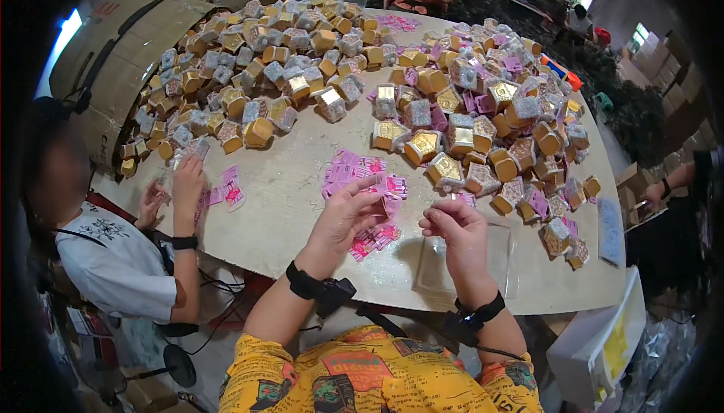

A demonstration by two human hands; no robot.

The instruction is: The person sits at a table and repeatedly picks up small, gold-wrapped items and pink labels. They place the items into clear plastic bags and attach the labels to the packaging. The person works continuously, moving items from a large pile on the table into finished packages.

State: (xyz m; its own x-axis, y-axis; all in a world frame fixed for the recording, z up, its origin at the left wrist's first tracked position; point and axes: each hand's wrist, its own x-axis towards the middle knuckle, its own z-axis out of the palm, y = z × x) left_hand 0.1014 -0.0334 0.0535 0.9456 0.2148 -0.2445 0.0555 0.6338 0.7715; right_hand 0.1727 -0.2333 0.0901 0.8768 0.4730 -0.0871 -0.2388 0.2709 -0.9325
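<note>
My left hand (343, 221) is over a pile of pink printed tags (347, 175) at the table's near middle. Its fingers are closed on what looks like one pink tag (391, 206), partly hidden by the fingers. A short way to the right, my right hand (458, 234) is raised with thumb and forefinger pinched together; anything between them is too small to make out. Under that wrist lies a shallow clear plastic tray (498, 258). Nearest beyond my hands are small gold house-shaped ornaments (446, 169) with whitish, glittery roofs, some with pink tags.
A large heap of similar ornaments (256, 59) spreads from a tipped cardboard box (102, 104) at the far left. On the left, a co-worker (124, 255) handles an ornament beside more pink tags (228, 189). A white bin (596, 345) stands at the right edge.
</note>
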